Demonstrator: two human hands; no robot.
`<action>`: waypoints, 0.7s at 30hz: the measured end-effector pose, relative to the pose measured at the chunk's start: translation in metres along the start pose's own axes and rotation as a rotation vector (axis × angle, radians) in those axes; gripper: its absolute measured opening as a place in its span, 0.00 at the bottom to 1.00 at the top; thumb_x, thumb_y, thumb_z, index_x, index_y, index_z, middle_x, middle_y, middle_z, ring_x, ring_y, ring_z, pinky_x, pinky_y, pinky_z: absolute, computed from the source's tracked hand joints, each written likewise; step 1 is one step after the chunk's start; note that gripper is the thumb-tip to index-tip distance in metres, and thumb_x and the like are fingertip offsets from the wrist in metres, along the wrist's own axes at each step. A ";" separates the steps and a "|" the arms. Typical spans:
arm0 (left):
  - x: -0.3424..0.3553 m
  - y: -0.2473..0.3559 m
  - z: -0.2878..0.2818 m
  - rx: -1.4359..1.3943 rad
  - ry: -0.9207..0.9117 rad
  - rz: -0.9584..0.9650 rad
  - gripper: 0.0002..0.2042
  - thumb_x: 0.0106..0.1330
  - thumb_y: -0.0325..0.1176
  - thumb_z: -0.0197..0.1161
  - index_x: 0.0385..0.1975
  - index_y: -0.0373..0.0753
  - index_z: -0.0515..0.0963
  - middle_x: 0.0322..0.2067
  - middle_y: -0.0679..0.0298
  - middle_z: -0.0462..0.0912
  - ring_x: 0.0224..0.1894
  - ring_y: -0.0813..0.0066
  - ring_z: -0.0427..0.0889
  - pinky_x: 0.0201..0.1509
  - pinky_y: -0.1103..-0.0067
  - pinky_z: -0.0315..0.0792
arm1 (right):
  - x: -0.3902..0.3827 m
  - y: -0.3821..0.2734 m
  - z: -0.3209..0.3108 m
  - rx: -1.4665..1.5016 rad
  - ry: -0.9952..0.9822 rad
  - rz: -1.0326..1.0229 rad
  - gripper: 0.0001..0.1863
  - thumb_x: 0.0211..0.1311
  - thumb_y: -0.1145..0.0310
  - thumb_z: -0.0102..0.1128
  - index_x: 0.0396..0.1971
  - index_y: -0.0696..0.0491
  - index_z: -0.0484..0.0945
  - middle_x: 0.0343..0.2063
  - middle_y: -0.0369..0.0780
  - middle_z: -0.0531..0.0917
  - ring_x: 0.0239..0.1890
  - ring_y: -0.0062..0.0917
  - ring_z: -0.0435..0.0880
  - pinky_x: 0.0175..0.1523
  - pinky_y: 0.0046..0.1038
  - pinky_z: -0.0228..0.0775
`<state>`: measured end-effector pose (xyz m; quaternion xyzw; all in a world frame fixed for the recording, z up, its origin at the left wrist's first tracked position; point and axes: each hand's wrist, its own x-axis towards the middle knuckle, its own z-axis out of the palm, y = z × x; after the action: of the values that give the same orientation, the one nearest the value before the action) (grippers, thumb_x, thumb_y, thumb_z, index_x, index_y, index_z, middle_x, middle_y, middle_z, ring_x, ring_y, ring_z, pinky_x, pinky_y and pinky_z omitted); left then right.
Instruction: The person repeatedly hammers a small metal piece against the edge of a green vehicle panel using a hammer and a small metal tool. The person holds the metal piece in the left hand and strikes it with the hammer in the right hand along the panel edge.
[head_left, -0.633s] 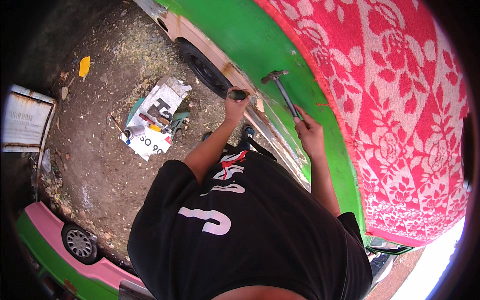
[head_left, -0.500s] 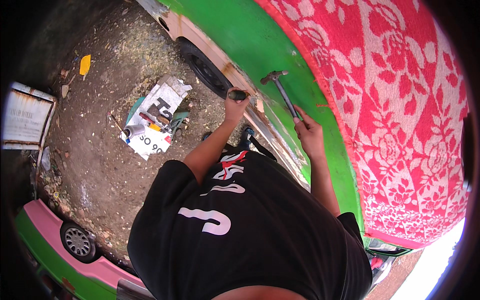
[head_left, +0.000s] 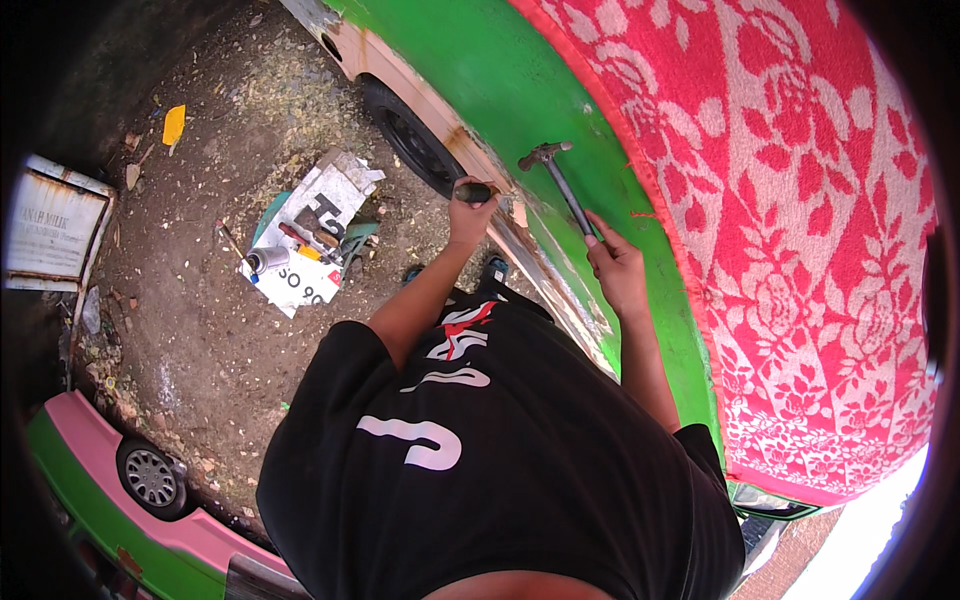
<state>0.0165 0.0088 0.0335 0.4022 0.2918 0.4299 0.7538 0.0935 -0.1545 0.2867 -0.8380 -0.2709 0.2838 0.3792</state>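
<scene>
My right hand (head_left: 620, 268) is closed round the handle of a hammer (head_left: 569, 192). The hammer's metal head points away from me, over the green side of a vehicle (head_left: 500, 90). Further left, my left hand (head_left: 466, 218) is wrapped round a short, dark, rounded tool (head_left: 474, 192). Its far end meets the vehicle's pale lower panel (head_left: 458, 138), though I cannot tell whether it touches. The paint there is worn, with rust and bare patches.
A red and white floral cloth (head_left: 790, 220) drapes over the vehicle at right. Its wheel (head_left: 408, 135) is beyond my left hand. On the dirt ground, a white board (head_left: 290, 285) carries tools and a can (head_left: 268, 260). A pink and green car (head_left: 90, 440) stands at lower left.
Both hands keep almost the same place and grip. The hammer's head has shifted very slightly to the left.
</scene>
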 end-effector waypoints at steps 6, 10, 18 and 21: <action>0.003 -0.009 -0.002 -0.083 -0.003 0.041 0.19 0.56 0.15 0.66 0.43 0.36 0.66 0.41 0.56 0.81 0.45 0.74 0.81 0.49 0.79 0.76 | 0.001 -0.001 -0.001 -0.004 -0.007 0.006 0.20 0.67 0.68 0.58 0.59 0.46 0.77 0.18 0.26 0.65 0.20 0.11 0.61 0.27 0.19 0.56; 0.003 -0.009 -0.004 -0.020 -0.014 0.059 0.20 0.56 0.15 0.66 0.43 0.37 0.66 0.41 0.55 0.81 0.45 0.73 0.81 0.50 0.79 0.76 | 0.000 0.000 -0.001 -0.010 -0.008 0.007 0.20 0.67 0.68 0.58 0.59 0.46 0.77 0.18 0.26 0.65 0.20 0.11 0.61 0.26 0.19 0.56; -0.002 0.009 0.001 0.011 -0.003 0.025 0.19 0.55 0.18 0.69 0.42 0.38 0.67 0.35 0.64 0.80 0.41 0.80 0.80 0.46 0.83 0.74 | 0.002 0.000 0.002 -0.013 -0.028 0.000 0.20 0.67 0.69 0.58 0.59 0.46 0.76 0.18 0.27 0.67 0.21 0.11 0.64 0.28 0.20 0.59; -0.001 0.012 0.005 0.020 0.000 0.029 0.18 0.55 0.20 0.70 0.40 0.37 0.69 0.29 0.71 0.75 0.39 0.84 0.79 0.43 0.84 0.72 | 0.006 -0.001 0.007 -0.179 -0.030 -0.147 0.21 0.66 0.70 0.58 0.59 0.44 0.76 0.19 0.33 0.76 0.22 0.18 0.74 0.31 0.26 0.68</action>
<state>0.0151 0.0098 0.0461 0.4138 0.2900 0.4380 0.7435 0.0924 -0.1463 0.2816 -0.8420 -0.3614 0.2425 0.3187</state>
